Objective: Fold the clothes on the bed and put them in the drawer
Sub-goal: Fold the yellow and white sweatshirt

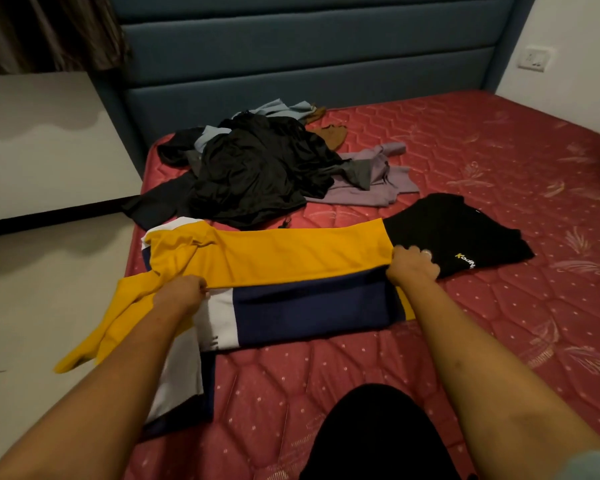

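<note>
Two forearms (pixel 118 375) reach out; left hand (pixel 179 294) and right hand (pixel 413 266) each pinch one yellow-navy shirt (pixel 291 258) (one pile (pixel 257 168) behind).

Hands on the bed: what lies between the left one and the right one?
In the head view, the yellow, navy and white shirt spans the whole stretch; the left hand and right hand each grip its folded yellow edge.

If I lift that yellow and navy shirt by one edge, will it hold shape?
Probably not: the shirt looks floppy, its sleeve drooping off the mattress. Likely light too; left hand and right hand merely pinch its fold.
</note>
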`<state>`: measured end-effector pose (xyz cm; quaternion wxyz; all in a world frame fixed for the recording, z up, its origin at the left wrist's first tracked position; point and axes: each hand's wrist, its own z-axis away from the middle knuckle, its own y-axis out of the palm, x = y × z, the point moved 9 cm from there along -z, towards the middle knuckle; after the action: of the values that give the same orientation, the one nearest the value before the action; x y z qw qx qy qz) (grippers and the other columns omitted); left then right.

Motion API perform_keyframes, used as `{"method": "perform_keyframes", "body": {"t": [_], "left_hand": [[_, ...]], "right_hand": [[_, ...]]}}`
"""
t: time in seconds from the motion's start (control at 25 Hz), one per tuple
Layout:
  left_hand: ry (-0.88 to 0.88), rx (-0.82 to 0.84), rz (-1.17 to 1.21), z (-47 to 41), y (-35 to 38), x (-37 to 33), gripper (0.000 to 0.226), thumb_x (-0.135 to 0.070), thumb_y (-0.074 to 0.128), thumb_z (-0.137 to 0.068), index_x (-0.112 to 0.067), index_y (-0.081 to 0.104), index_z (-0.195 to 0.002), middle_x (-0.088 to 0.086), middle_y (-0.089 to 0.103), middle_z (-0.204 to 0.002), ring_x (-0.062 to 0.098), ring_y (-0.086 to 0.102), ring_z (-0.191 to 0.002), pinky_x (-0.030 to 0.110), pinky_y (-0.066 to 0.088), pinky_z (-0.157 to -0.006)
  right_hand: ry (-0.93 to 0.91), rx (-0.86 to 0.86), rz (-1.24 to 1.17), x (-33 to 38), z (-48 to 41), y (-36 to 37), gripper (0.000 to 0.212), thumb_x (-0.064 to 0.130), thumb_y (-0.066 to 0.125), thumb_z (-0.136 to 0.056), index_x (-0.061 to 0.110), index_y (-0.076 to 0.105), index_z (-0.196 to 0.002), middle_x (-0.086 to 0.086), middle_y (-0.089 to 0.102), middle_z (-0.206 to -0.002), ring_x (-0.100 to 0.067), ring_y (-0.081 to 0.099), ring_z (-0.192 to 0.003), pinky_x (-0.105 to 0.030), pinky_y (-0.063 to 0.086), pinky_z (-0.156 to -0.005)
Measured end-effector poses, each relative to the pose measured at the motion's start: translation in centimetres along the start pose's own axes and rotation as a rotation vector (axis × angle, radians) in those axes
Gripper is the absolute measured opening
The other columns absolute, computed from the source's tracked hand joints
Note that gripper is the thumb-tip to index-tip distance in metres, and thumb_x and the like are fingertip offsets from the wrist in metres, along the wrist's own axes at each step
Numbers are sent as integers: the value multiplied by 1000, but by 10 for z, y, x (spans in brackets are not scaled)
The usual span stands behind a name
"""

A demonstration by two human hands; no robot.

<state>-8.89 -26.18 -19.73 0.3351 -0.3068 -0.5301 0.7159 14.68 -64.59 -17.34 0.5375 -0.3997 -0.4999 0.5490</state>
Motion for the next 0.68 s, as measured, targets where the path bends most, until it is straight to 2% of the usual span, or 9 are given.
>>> {"method": "perform_keyframes", "body": {"t": [0.08,0.16,0.24,0.28,0.36,0.44,0.48,0.56,0.68], "left_hand": [[11,-106,0,-8,11,-28,46,-32,56,-93,-16,47,-136,19,50,-132,37,53,-111,40,44,-91],[223,-170,72,3,33,-84,63,-50,52,-86,-19,45,-140,18,45,-138,40,47,-121,44,41,-98],[432,-92,36,27,68,-137,80,-69,30,-75,-29,40,-144,12,39,-147,34,36,-134,51,33,-105],[470,-13,-22,38,89,-154,85,-74,21,-72,-37,29,-148,7,26,-155,31,23,-142,56,23,-110],[427,62,-101,49,120,-164,84,-77,9,-72,-46,3,-149,0,-1,-162,27,-1,-148,58,5,-114],[368,33,-90,49,125,-165,71,-70,7,-81,-49,-7,-147,-1,-8,-161,27,-7,-148,61,2,-113],[356,27,-99,50,124,-166,60,-60,13,-91,-49,-8,-146,-1,-8,-161,28,-7,-148,62,3,-113],[315,59,-110,50,124,-163,59,-37,29,-101,-51,-8,-146,-3,-11,-161,29,-10,-147,65,2,-111],[332,120,-88,62,121,-172,57,-36,30,-103,-53,-3,-146,-7,-12,-161,29,-12,-147,67,2,-110]], "right_hand": [[-34,-123,-61,8,-1,9,65,30,60,-90,31,27,-146,-4,27,-147,-34,24,-136,-49,37,-98],[27,-101,-185,-2,4,43,71,36,57,-91,38,16,-149,-3,21,-151,-36,21,-137,-51,33,-102],[183,-88,-314,-20,17,73,72,44,53,-92,38,11,-150,-6,19,-153,-39,24,-137,-52,30,-105],[260,-99,-343,-29,25,84,74,48,51,-92,36,9,-151,-9,20,-154,-40,26,-136,-52,29,-105],[339,-147,-363,-40,39,93,76,49,51,-92,32,9,-152,-14,26,-152,-41,32,-132,-50,30,-104],[347,-149,-477,-42,38,91,72,35,57,-93,31,14,-151,-16,34,-146,-42,41,-124,-49,36,-99],[321,-148,-555,-40,34,89,68,23,57,-92,30,19,-149,-17,38,-141,-42,45,-120,-48,39,-95],[214,-170,-613,-35,26,78,62,3,49,-90,27,31,-144,-17,44,-130,-41,49,-112,-46,43,-90],[154,-268,-586,-51,26,55,64,-9,41,-85,25,41,-140,-17,46,-120,-39,49,-107,-44,43,-89]]}}
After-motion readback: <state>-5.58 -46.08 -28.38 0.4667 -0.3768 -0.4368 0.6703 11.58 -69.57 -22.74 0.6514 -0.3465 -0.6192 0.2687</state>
